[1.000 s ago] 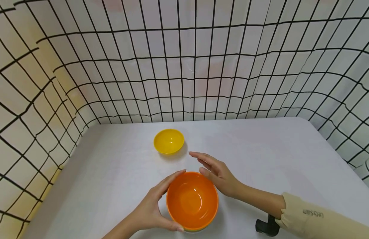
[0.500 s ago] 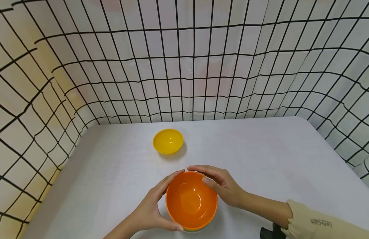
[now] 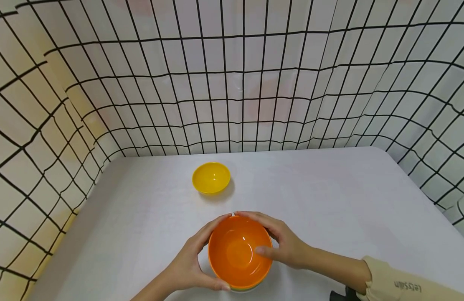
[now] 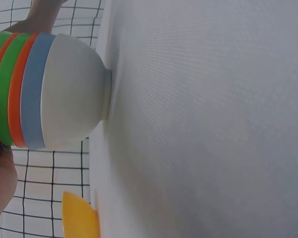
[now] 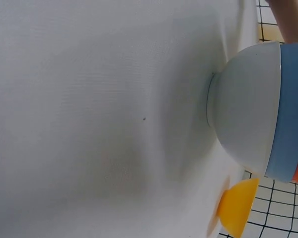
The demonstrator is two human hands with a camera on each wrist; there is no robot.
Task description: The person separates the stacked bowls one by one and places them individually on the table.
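A stack of nested bowls stands upright on the white table, with an orange bowl point(image 3: 233, 248) on top. In the left wrist view a white bowl point(image 4: 74, 94) is lowest, then a blue bowl point(image 4: 35, 91), with orange and green rims above. My left hand point(image 3: 190, 263) holds the stack's left side, fingers round the far edge and thumb at the near edge. My right hand point(image 3: 288, 244) grips its right side, fingers along the far outside and thumb over the inside of the top bowl. The two hands' fingertips nearly meet at the far rim.
A small yellow bowl point(image 3: 211, 178) sits apart, farther back and slightly left of the stack. Behind the white table point(image 3: 329, 188) rises a white wall with a black grid point(image 3: 243, 99), which also runs down both sides. A black object point(image 3: 342, 296) shows under the right sleeve.
My right hand has come down and toward me onto the stack's right side, its thumb now over the bowl's inside. My left hand and the bowls have stayed in place.
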